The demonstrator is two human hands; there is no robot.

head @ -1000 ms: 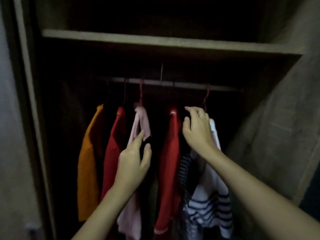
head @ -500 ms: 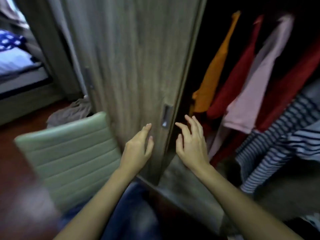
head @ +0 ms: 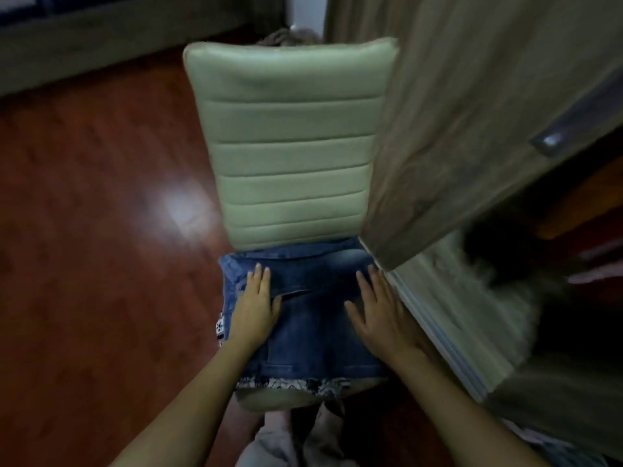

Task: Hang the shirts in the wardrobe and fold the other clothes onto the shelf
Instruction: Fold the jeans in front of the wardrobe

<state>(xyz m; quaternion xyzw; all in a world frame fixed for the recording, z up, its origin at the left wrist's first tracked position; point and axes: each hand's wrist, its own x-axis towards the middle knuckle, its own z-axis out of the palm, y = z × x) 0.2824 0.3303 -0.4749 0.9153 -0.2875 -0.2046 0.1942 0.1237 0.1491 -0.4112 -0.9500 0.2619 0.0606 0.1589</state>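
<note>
A blue denim garment (head: 310, 328) lies flat on the seat of a pale green padded chair (head: 286, 146). A patterned black-and-white cloth (head: 290, 385) peeks out under it at the seat's front edge. My left hand (head: 256, 305) lies flat on the denim's left side with straight fingers. My right hand (head: 377, 311) lies flat on its right side, fingers spread. The wardrobe door (head: 472, 112) stands at the right, with the dark wardrobe interior (head: 556, 264) beyond it; hanging clothes there show only as orange and red blurs.
Dark red wooden floor (head: 101, 230) spreads to the left of the chair. A crumpled cloth (head: 290, 37) lies on the floor behind the chair back. The wardrobe's bottom rail (head: 438, 332) runs close to my right hand. Pale clothing (head: 286, 439) shows below the seat.
My view swung from the hanging shirts in the wardrobe down and left to the chair. Both hands left the hangers and now rest flat on the denim garment.
</note>
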